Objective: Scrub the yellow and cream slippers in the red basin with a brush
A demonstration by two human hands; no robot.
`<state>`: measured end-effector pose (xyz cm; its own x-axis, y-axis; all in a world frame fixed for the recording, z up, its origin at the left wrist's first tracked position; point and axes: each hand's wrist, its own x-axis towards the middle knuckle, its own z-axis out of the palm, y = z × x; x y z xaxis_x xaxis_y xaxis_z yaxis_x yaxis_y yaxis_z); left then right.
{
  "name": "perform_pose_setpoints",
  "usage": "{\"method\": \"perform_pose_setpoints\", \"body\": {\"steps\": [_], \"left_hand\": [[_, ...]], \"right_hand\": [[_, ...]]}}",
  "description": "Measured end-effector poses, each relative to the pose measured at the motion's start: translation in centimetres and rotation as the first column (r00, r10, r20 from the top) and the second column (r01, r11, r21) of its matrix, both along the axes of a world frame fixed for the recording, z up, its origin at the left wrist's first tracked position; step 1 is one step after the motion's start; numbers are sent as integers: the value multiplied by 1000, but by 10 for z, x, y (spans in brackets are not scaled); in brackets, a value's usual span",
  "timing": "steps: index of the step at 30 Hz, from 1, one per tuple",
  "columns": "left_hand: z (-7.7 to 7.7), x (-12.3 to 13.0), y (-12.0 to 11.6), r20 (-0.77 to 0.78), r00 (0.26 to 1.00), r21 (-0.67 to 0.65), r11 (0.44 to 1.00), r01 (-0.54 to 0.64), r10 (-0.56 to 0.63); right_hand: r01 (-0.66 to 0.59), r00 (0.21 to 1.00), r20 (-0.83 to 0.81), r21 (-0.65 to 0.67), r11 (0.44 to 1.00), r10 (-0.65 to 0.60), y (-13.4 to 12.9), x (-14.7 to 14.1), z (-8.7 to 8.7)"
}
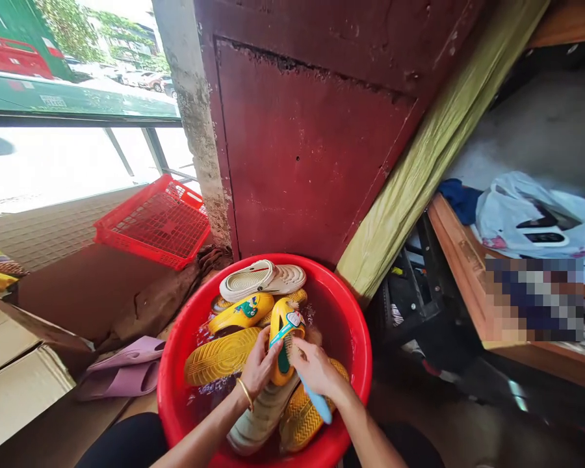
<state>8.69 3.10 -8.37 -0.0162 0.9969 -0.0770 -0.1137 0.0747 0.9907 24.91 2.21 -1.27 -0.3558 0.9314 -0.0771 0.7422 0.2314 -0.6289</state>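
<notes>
A small yellow slipper (281, 313) with a cartoon on its strap and a green insole is held by my left hand (259, 365), fingers closed around its side. My right hand (318, 369) grips a blue-handled brush (316, 398), its bristles against the slipper's insole. Both hands are over a red basin (168, 370) of dark water. Around them in the basin lie a beige clog (287, 279), a yellow slipper with a green cartoon (241, 313), a yellow sole turned up (219, 359), another yellow sole (302, 421) and a pale shoe (260, 419), partly hidden by my left arm.
Purple slippers (127, 370) lie left of the basin, beside cardboard (24, 377). A red plastic crate (156, 221) leans behind them. A dark red door (302, 156) stands behind the basin. At right, a wooden bench (461, 260) carries plastic bags (521, 214).
</notes>
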Motion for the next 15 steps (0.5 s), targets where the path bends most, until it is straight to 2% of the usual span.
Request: {"method": "perform_pose_setpoints", "body": {"steps": [3,6,8,11,13,15], "left_hand": [[-5,-13,13,-110,993,-10,999,-37,35],[-15,-29,32,-224,971,-18,996,-83,77],[-22,-37,40,-264,964,-21,999,-49,42],[-28,-42,44,-317,948,-12,999,40,-42],[-29,-41,42,-368,926,-3,996,94,-89],[-28,-39,39,-447,885,-7,990,142,-130]], "right_hand": [[-143,989,-57,-174,974,135,-13,15,18],[-269,962,-119,-241,933,246,-30,33,33],[-293,952,-176,-294,910,250,-35,47,38],[-128,972,-228,-285,950,63,-28,63,31],[27,966,-248,-162,986,-67,-20,66,16],[99,966,-243,11,995,-94,-15,59,-2]]}}
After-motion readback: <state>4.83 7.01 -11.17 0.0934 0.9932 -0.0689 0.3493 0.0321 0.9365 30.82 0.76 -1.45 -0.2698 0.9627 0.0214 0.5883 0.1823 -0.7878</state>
